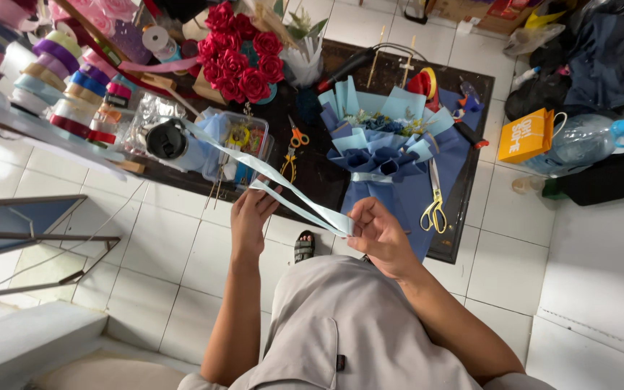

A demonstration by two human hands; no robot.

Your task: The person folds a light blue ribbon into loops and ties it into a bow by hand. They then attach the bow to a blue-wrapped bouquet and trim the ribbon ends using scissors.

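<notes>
At the upper left of the frame, spools of ribbon (74, 87) in purple, tan, blue and red stand stacked on a rack, their edges smooth and glossy. Just right of them a dark roll (166, 140) feeds out a pale blue ribbon (283, 189) — flat, satiny, thin — which runs diagonally down toward the frame's centre. The left hand (252, 219) holds one strand of it, fingers curled lightly around the band, thumb side up. The ribbon doubles back in a long narrow loop, and the right hand (378, 232) pinches the folded end between thumb and bent fingers, closed tight on it.

Above the hands lies a dark tabletop (326, 180). On it sits a dome of deep red fabric roses (240, 54), a clear plastic box (243, 144), small orange-handled scissors (296, 137), and a bouquet (384, 144) wrapped in stiff, pointed folds of light and navy blue paper. Gold-handled scissors (435, 206) rest on the wrap's right side.

The floor is glossy white tile (160, 245). At the upper right — an orange paper bag (526, 135), a large clear water bottle (586, 141) and dark bags.
</notes>
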